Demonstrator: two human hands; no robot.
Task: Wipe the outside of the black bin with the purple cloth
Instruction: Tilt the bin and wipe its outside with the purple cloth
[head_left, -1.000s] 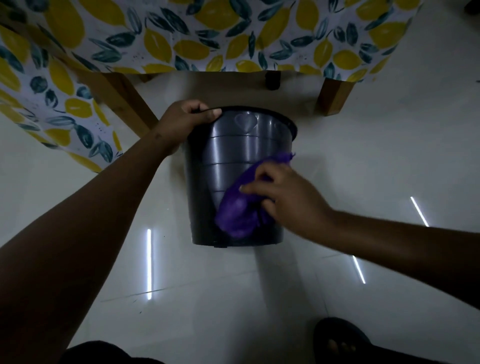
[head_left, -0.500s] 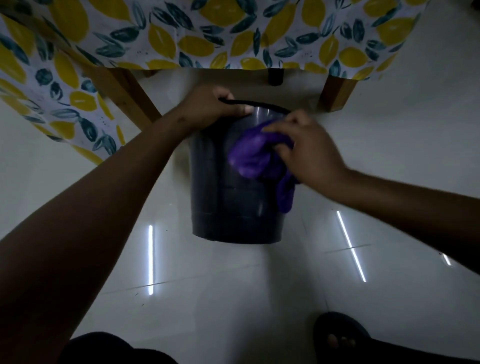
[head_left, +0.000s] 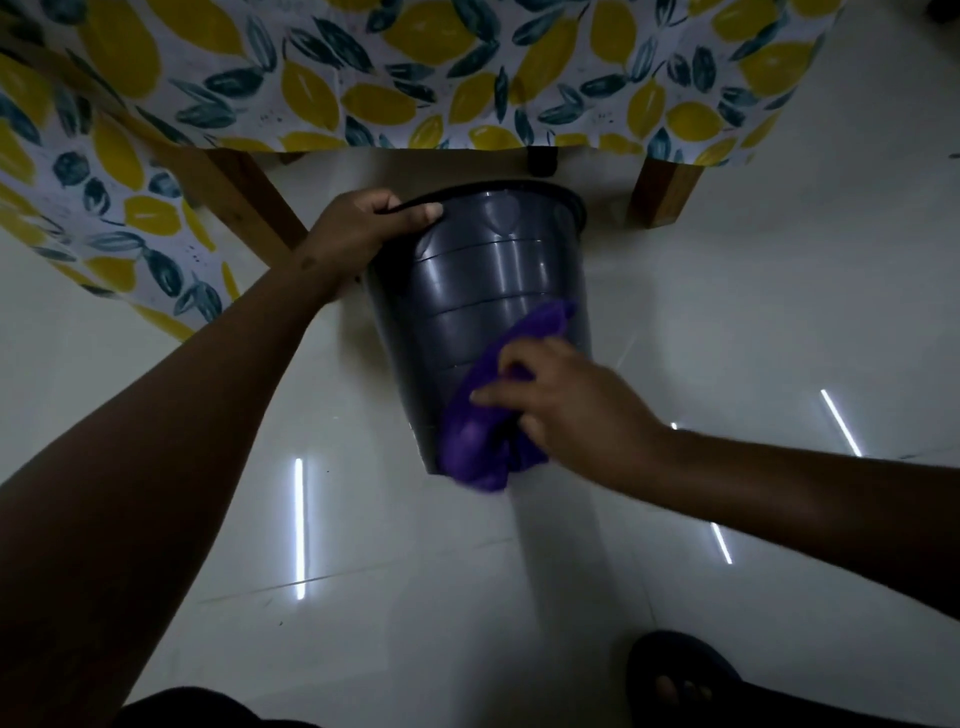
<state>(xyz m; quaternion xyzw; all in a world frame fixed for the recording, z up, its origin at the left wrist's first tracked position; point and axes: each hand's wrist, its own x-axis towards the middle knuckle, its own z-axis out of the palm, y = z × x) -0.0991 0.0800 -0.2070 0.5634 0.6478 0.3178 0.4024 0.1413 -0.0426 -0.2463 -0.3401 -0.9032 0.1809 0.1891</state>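
Observation:
The black bin stands on the pale tiled floor, tilted towards me, its ribbed outer wall facing the camera. My left hand grips the bin's rim at the upper left, fingers curled over the edge. The purple cloth is pressed flat against the lower right of the bin's wall, reaching down past its base. My right hand lies on the cloth with fingers spread, holding it to the bin.
A table draped with a lemon-print cloth stands just behind the bin, with wooden legs at left and right. The glossy floor shows streaks of reflected light. My foot in a dark sandal is at the bottom right.
My right hand has dragged the purple cloth from the bin's upper rim down to its lower wall. The left hand has kept its hold on the rim.

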